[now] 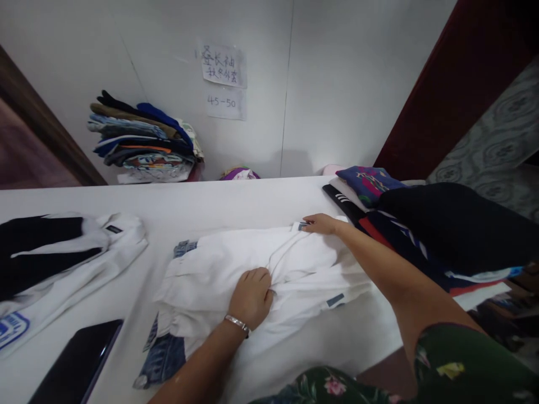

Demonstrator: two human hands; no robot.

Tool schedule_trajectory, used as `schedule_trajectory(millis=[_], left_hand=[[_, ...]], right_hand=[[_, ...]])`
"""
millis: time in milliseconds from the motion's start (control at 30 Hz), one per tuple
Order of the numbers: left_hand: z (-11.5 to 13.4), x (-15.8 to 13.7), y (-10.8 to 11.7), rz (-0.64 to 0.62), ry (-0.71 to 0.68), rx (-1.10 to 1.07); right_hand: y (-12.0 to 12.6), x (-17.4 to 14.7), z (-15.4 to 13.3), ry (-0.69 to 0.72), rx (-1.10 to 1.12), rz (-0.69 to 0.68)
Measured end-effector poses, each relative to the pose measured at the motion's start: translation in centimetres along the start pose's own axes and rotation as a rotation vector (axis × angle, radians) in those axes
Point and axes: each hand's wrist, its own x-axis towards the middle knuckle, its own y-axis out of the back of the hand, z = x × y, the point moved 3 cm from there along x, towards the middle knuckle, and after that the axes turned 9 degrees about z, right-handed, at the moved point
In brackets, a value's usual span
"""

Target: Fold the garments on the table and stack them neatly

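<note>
A white garment with blue denim parts [236, 247] lies spread in folds on the white table before me. Denim shows along its left end, and a round metal button sits at the lower left corner. My left hand [251, 294], with a bracelet at the wrist, rests on the garment's middle, its fingers curled into a fold of the white cloth. At the far right edge, my right hand [320, 224] pinches the cloth beside a small denim patch. Another denim strip [335, 301] shows on the near right side of the garment.
On the left lie a white and black garment [122, 241] and a dark phone [78, 362]. Folded clothes [143, 140] are stacked at the back left. A larger pile of dark clothes [455, 224] stands at the right. Handwritten paper notes [223, 66] hang on the wall.
</note>
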Motion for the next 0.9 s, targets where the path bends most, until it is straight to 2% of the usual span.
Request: schedule_trajectory(millis=[233,400,733,900], left_hand=[[-0.5,-0.3,-0.3,0.087,-0.012,-0.099],[-0.7,-0.4,-0.4,0.133,-0.006,-0.121],[-0.9,-0.4,-0.6,0.11,0.017,-0.122],[-0.7,-0.4,-0.5,0.082,0.041,-0.125]], right_hand=[[2.1,-1.5,4.2,-0.12,-0.249,-0.042],[2.8,-2.1,6.3,-0.062,-0.26,-0.007],[-0.5,-0.6,7.4,-0.09,-0.411,0.051],[0.2,-0.8,5.9,-0.045,-0.449,0.129]])
